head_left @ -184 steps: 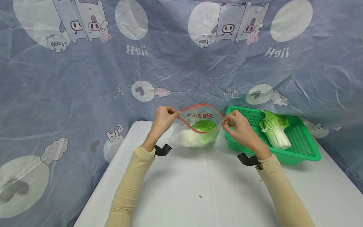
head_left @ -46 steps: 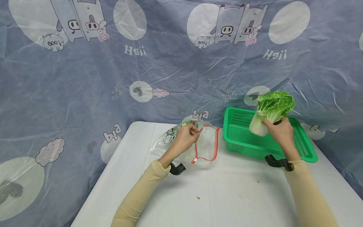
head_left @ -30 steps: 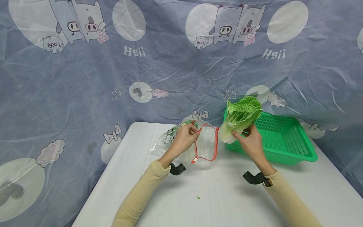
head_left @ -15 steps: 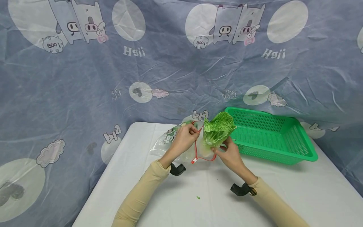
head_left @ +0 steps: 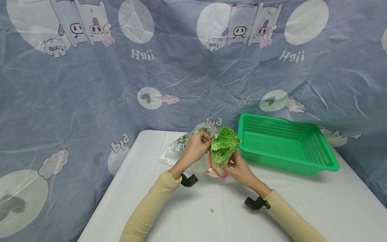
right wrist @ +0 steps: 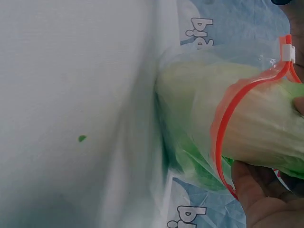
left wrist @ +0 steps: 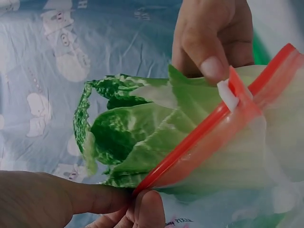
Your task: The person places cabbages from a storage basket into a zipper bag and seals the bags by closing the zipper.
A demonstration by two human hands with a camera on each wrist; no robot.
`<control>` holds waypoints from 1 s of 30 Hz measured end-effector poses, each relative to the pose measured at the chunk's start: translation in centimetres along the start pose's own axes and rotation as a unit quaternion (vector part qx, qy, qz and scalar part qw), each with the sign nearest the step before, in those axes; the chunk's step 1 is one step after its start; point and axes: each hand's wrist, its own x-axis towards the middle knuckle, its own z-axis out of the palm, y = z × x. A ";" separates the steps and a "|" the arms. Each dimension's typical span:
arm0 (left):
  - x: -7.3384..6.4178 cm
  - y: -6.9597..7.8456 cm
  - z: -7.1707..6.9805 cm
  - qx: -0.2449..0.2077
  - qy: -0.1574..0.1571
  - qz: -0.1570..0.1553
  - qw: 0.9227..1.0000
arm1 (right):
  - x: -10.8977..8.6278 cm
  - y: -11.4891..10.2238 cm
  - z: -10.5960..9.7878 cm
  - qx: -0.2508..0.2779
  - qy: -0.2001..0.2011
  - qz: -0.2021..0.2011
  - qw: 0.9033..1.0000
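Observation:
A leafy napa cabbage (head_left: 225, 144) points its pale base into the mouth of a clear zip bag (head_left: 173, 153), while its green leaves stick out. My right hand (head_left: 240, 169) grips it by the side, with fingers right at the bag's red zip edge. My left hand (head_left: 196, 146) pinches that edge on the other side; the left wrist view shows thumb and fingers on the red zip strip (left wrist: 190, 142). A white slider (left wrist: 228, 96) sits at the strip's end. Through the plastic, the right wrist view shows green leaves (right wrist: 194, 164) lower in the bag.
A green perforated basket (head_left: 290, 164) stands at the back right of the white table (head_left: 169, 215), beside my right hand. Behind the table hangs a blue-grey printed sheet (head_left: 181, 74). A small green leaf scrap (head_left: 211, 210) lies near the front.
Earlier both hands spread the bag around one cabbage. My right hand then lifted the other cabbage from the basket, moved it left and pushed its base into the bag. My left hand stayed nearly still lately.

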 end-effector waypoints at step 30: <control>-1.3 0.9 1.0 0.038 -0.060 0.047 0.996 | 1.1 0.2 0.4 -0.061 -0.111 0.019 0.992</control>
